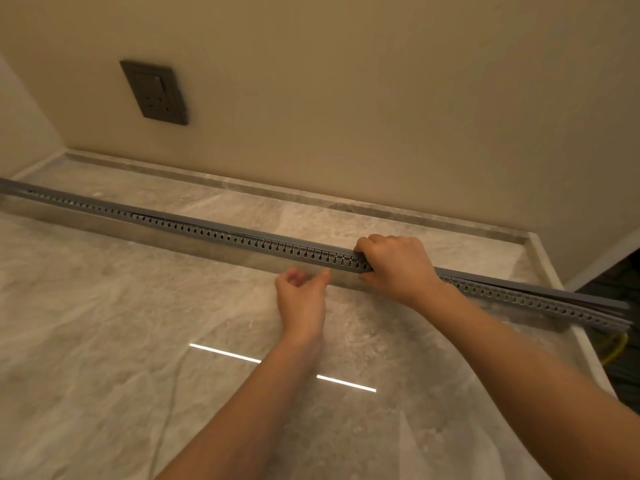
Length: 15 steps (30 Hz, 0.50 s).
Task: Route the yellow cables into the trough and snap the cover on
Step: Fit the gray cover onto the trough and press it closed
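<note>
Partly hidden, yellow cables past counter edge, right hand gripping trough

Home interior: marble counter, wall socket, beige wall.

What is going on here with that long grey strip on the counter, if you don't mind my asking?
A person is fitting a cover onto a slotted grey cable trough that lies along a marble counter. The right hand is clamped over the trough, pressing on its top. The left hand hovers just in front, loosely curled, holding nothing. At the right end the cover looks unseated, and a yellow cable hangs below the counter's edge.
</note>
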{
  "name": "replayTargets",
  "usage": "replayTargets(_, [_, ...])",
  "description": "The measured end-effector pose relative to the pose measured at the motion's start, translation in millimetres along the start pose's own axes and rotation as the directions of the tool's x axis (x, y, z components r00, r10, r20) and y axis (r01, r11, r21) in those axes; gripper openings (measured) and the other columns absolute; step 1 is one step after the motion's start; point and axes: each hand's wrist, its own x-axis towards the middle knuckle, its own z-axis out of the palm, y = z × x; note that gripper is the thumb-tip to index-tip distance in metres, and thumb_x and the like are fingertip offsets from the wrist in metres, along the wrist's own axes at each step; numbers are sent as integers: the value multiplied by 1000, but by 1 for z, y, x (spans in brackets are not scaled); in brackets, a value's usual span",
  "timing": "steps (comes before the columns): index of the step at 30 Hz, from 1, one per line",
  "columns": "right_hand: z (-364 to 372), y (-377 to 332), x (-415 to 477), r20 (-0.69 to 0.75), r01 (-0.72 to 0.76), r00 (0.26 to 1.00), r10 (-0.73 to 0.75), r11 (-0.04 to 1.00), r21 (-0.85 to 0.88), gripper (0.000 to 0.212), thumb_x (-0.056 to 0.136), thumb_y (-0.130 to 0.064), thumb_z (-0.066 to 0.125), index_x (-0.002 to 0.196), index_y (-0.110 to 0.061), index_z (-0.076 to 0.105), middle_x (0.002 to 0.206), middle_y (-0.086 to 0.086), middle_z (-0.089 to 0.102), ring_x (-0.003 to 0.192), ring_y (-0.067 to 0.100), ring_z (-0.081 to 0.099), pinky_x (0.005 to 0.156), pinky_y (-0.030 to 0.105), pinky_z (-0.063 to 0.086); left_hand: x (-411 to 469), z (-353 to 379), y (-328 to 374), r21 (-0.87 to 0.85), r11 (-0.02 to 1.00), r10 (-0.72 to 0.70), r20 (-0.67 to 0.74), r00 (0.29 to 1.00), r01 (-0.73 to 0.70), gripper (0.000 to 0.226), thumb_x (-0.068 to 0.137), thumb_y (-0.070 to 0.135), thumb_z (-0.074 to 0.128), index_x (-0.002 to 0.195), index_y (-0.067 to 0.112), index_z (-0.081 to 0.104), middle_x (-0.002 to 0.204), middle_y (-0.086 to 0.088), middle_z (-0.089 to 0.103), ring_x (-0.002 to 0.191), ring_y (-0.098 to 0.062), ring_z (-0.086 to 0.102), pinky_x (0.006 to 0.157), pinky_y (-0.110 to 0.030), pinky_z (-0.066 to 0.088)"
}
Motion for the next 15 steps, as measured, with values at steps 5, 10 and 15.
replayTargets(5, [-6,2,-1,7,21,1000,-21,1000,17,32,83,-34,60,111,-20,53,105,-1,63,91,23,60,63,28,33,10,15,-2,-339,908,-122,347,930,246,28,89,-4,54,116,-3,49,104,-11,63,94,-13,63,80,-19,53])
replayTargets(10, [-8,7,1,-20,39,999,-38,998,42,34,82,-37,61,111,-22,54,104,-2,64,92,22,60,64,29,34,23,19,-8,-366,911,-41,381,924,191,26,88,-4,54,114,-7,51,102,-15,64,100,-22,63,84,-25,55])
replayTargets(15, [-5,21,2,57,-113,993,99,940,323,33,73,-56,63,93,-30,64,86,-13,66,79,9,60,59,27,40,23,18,-15,-383,911,-6,366,931,156,29,87,-5,55,115,-9,50,102,-18,62,100,-25,62,81,-26,56])
